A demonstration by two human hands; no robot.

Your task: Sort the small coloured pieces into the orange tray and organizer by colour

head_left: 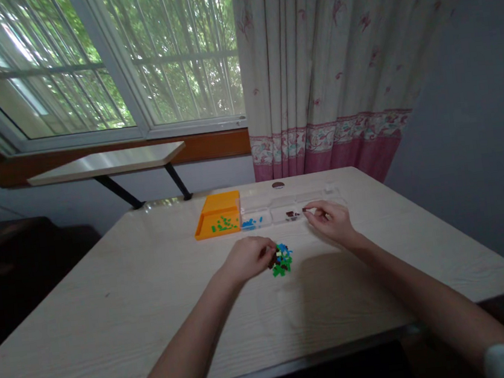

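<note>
A small pile of mixed green, blue, brown and pale toy bricks (282, 261) lies on the table. My left hand (251, 257) is at the pile's left side, fingers closed together at its edge; what they pinch, if anything, is hidden. Over the right part of a clear plastic box (276, 205) my right hand (331, 219) pinches a small dark brown brick (305, 209). Below its fingertips, several brown bricks (292, 215) lie in one clear compartment. Blue bricks (252, 223) sit in the compartment to the left. Green bricks (225, 223) are in an orange box (204, 226).
The wooden table (156, 309) spreads around the pile. At the back left a raised shelf (112, 161) stands on black brackets. A dark round object (277, 185) is near the table's far edge, below the curtain (313, 85). A barred window (182, 57) is behind.
</note>
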